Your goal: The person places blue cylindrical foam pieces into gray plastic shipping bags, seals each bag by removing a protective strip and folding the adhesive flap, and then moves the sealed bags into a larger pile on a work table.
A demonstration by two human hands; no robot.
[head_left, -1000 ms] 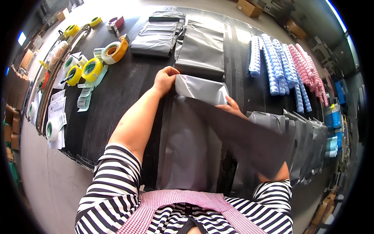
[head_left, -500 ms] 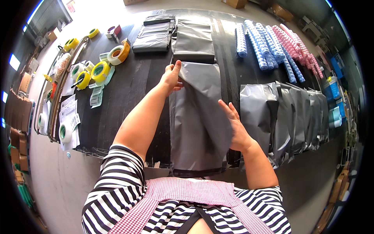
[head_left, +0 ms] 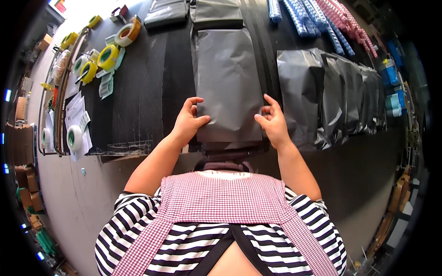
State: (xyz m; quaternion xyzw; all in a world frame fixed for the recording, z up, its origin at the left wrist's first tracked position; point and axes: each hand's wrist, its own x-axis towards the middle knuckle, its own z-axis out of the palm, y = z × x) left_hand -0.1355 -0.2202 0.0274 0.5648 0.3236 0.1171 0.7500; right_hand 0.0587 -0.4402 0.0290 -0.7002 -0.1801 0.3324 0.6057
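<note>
A grey plastic bag [head_left: 228, 78] lies flat on a black worktop [head_left: 138, 92], directly in front of the person, its long sides running from near to far. It sits between the two hands, mostly beyond them. The left hand [head_left: 189, 117] is loosely curled at its near left side, thumb lying over the edge, fingers parted from it. The right hand [head_left: 271, 120] mirrors this at the right edge, half spread, thumb tip at the plastic; whether either one pinches it, I cannot tell. Facing each other like this, they seem placed to keep the bag straight. To the right, more grey bags [head_left: 299, 87] overlap in a row, perhaps so each stays easy to lift. Tape rolls [head_left: 108, 57] stand far left, seemingly kept aside to leave room.
</note>
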